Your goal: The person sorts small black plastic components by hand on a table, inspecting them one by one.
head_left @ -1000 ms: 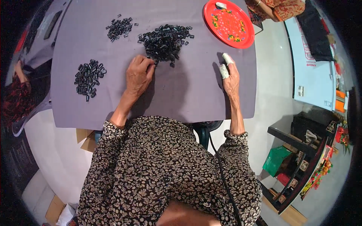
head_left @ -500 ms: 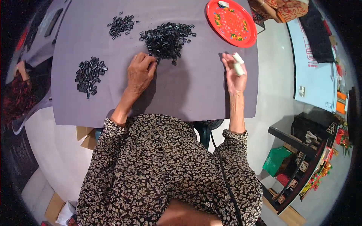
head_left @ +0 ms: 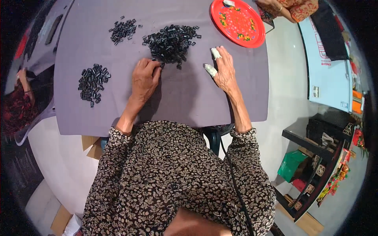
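Observation:
My left hand [head_left: 145, 80] rests on the table with thumb and forefinger pinched together. At their tips is a small black tubular piece [head_left: 162, 65], just below the large pile of similar pieces [head_left: 170, 44]. Off to the right, my right hand [head_left: 226, 74] is palm down with nothing in it, thumb apart from the fingers. White wraps cover its thumb [head_left: 210, 70] and forefinger [head_left: 215, 54]. Two smaller heaps of black pieces lie on the left, one nearer me [head_left: 92, 83] and one farther back [head_left: 123, 30].
A grey-mauve cloth covers the table [head_left: 189, 106]. At the far right stands a red flowered tray [head_left: 236, 23] with a small white object [head_left: 228, 3] on it. Another person's arm [head_left: 286, 12] is beside the tray. A black cable [head_left: 232, 173] runs down my front.
My right hand has turned from palm up to palm down and moved left toward the table's middle. My left hand stays in nearly the same place, still pinching.

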Available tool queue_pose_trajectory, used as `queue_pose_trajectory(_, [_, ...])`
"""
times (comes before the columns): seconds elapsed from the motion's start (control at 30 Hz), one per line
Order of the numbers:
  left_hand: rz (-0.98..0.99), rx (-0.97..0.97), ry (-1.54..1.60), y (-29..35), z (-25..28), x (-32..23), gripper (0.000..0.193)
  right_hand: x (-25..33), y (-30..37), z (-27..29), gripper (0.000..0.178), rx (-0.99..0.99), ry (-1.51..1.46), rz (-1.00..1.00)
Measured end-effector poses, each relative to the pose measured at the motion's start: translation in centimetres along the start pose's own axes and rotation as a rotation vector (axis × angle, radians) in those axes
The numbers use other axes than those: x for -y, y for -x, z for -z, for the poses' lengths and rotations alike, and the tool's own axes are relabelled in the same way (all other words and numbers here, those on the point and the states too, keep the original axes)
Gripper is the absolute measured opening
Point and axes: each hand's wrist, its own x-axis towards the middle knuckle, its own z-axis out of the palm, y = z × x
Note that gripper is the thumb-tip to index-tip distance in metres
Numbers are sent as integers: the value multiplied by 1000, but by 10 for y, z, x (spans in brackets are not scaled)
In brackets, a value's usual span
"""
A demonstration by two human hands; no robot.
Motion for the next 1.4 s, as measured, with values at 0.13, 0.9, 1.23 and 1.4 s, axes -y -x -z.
queue_pose_trajectory(0.13, [32,35,-20,2,3,-4,13,0,-2,-2,44,-25,-15,13])
queue_pose_trajectory(0.9, [93,69,-67,-1,11,5,14,0,0,-5,44,-59,32,-10])
queue_pose_trajectory(1.23, [95,81,-56,0,1,3,8,2,-1,-6,42,-64,33,-9])
queue_pose_trajectory(1.4, [89,57,-85,3,-1,4,10,5,-1,-6,42,-68,42,-10])
